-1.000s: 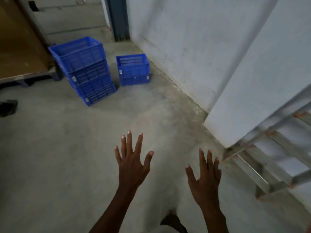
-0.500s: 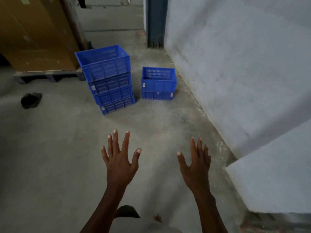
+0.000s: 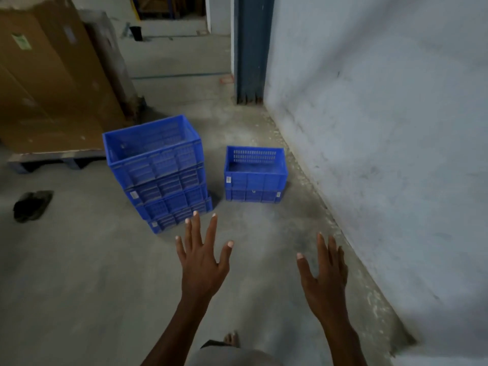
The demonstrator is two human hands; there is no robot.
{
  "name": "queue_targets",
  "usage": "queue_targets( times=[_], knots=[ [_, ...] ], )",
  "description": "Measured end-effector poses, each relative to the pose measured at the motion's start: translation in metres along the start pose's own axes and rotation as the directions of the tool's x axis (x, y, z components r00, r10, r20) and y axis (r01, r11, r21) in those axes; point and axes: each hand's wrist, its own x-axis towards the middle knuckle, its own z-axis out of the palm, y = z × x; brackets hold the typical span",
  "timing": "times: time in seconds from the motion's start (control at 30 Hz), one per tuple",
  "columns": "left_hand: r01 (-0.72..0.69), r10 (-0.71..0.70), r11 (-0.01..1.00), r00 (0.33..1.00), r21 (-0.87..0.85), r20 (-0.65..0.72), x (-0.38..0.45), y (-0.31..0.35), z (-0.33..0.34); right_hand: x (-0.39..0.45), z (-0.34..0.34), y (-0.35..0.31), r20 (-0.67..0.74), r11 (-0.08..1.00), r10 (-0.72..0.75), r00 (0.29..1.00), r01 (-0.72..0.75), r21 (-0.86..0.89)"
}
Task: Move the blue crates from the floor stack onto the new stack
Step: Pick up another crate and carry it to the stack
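Both forearms were bare from the bottom edge up to the wrists, with no sleeve, watch, band or ring showing. The left hand (image 3: pixel 202 262) showed its back, with short, pale nails on the fingers (image 3: pixel 194 228) and thumb. The right hand (image 3: pixel 323 273) also showed its back; only its thumbnail was plain, the other fingertips being blurred. Between the forearms, at the bottom edge, lay a patch of grey cloth, with a darker strip at its upper edge; what garment it belonged to could not be told. Just above it a bare foot (image 3: pixel 232 338) showed, toes only, with no shoe or sandal.
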Motion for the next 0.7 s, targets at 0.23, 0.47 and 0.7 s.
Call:
queue_targets(
  times=[0.23,0.47,0.7],
  knots=[
    [-0.087,0.085,0.995,0.995,0.042,0.050,0.175,0.039,0.060,0.168,0.035,-0.014,-0.009,0.998,0.062,0.998,-0.062,0.005],
    [0.052,-0.057,0.996,0.995,0.073,0.077,0.317,0.051,0.140,0.370,0.079,0.002,0.079,0.999,0.020,0.997,-0.018,-0.026],
    [0.205,-0.207,0.977,0.977,0.054,0.048,0.446,0.061,0.184,0.546,0.114,-0.017,0.198,0.981,-0.109,0.974,0.137,-0.137]
  ],
)
